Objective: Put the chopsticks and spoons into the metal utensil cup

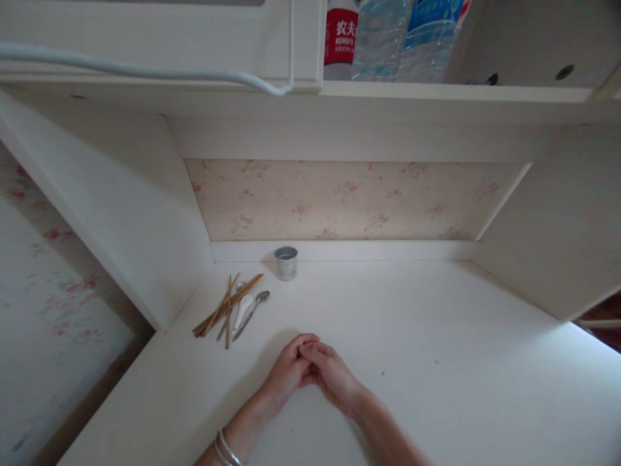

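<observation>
My left hand [287, 370] and my right hand [334, 375] rest together on the white desk [436, 349], fingers curled and touching each other, holding nothing. Bracelets circle my left wrist. To the left and beyond them lie several wooden chopsticks [228, 305] in a loose pile with a metal spoon [251, 312] and a white spoon [242, 306]. A small metal cup [286, 262] stands upright at the back, just beyond the utensils.
A side panel [126, 213] walls the desk on the left, another on the right. A shelf above carries plastic water bottles [383, 39]. A white cable [145, 68] hangs across the top. Floral wallpaper backs the niche.
</observation>
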A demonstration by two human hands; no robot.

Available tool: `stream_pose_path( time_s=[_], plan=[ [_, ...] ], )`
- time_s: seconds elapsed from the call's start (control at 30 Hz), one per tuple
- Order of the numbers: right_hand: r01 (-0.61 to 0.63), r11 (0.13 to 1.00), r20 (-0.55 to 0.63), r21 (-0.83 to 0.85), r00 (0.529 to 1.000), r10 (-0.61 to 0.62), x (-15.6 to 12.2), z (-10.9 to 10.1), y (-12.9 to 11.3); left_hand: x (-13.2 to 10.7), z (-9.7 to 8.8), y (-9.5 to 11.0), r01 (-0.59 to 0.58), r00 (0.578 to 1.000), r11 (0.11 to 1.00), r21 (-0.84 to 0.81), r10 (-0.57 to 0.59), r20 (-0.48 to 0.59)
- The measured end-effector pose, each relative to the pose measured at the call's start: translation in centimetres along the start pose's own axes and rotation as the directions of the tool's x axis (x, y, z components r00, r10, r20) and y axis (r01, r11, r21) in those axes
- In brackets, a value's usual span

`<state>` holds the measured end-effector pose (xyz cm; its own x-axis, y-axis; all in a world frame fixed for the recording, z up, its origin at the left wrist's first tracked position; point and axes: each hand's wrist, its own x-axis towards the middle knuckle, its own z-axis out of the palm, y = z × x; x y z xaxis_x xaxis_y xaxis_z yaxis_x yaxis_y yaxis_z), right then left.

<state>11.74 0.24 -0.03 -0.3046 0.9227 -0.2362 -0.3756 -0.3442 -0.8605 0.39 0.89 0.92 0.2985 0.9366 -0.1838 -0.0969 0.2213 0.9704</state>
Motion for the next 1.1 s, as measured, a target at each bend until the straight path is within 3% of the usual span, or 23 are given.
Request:
stream_pose_path(
  time_s=[0.4, 0.5, 0.6, 0.67, 0.77, 0.9, 1.0, 1.1],
  plan=[
    [0.008, 1.000, 0.018, 0.019, 1.000, -0.009, -0.2, 0.0, -0.2, 0.0, 0.1, -0.3, -0.030, 1.000, 0.999, 0.020, 0.030, -0.001],
    [0.006, 0.997, 0.051, 0.073, 0.999, -0.009, -0.1, -0.3, -0.4, 0.3, -0.5, -0.4, -0.088, 0.995, 0.990, 0.111, 0.092, -0.033],
    [-0.011, 0.990, 0.071, 0.140, 0.997, 0.001, 0.1, -0.8, -0.7, 1.2, -2.6, 0.3, -0.196, 0.971, 0.937, 0.291, 0.226, -0.074],
    [-0.012, 0.985, 0.049, 0.172, 0.999, 0.004, 0.3, -1.0, -0.7, 2.3, -5.0, 1.5, -0.271, 0.931, 0.822, 0.501, 0.356, -0.080],
    [-0.016, 0.983, 0.030, 0.184, 0.999, 0.011, 0.6, -1.2, -0.6, 4.4, -9.2, 3.9, -0.274, 0.860, 0.480, 0.834, 0.510, -0.011],
    [-0.030, 0.982, 0.040, 0.188, 0.999, 0.023, 1.0, -1.3, -0.2, 6.8, -13.9, 6.1, -0.066, 0.919, 0.136, 0.989, 0.393, 0.007],
    [-0.022, 0.984, 0.041, 0.178, 0.999, 0.015, 1.1, -1.4, -0.1, 7.7, -15.9, 6.2, 0.035, 0.964, 0.028, 0.999, 0.263, -0.041],
    [-0.012, 0.986, 0.056, 0.164, 0.998, 0.003, 1.1, -1.5, -0.1, 8.0, -16.8, 5.4, 0.059, 0.981, 0.018, 0.998, 0.183, -0.062]
  ],
)
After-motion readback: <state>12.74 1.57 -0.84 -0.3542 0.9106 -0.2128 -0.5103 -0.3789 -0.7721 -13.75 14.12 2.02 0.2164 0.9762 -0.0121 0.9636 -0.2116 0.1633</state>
